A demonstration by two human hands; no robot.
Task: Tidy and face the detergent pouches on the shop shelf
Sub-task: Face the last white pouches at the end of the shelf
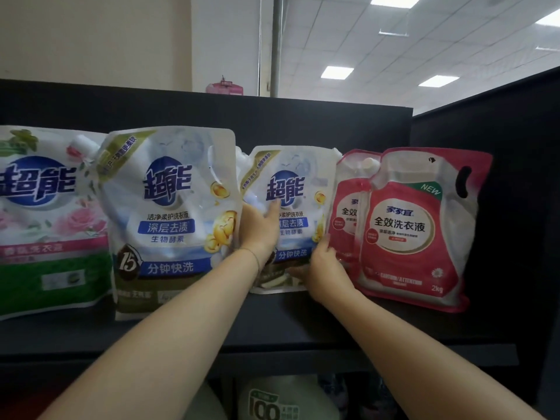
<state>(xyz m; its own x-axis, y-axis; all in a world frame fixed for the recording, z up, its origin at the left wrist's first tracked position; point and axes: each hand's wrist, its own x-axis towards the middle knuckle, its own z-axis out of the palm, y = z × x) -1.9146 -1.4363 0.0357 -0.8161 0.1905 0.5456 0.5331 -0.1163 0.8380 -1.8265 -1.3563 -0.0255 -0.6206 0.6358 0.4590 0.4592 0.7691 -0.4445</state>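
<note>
Several detergent pouches stand on a black shelf (303,325). A white pouch with blue lettering (298,189) stands set back in the middle. My left hand (260,228) lies flat on its front left side. My right hand (324,265) grips its lower right corner. A larger white pouch of the same kind (169,213) stands further forward on its left. At the far left is a pink and green floral pouch (45,225). Two red pouches stand on the right, the front one (415,231) partly hiding the one behind (348,207).
The shelf has a black back panel (303,122) and a black side wall (515,207) on the right. Bare shelf lies in front of the pouches. A lower shelf holds a green-labelled pack (266,401).
</note>
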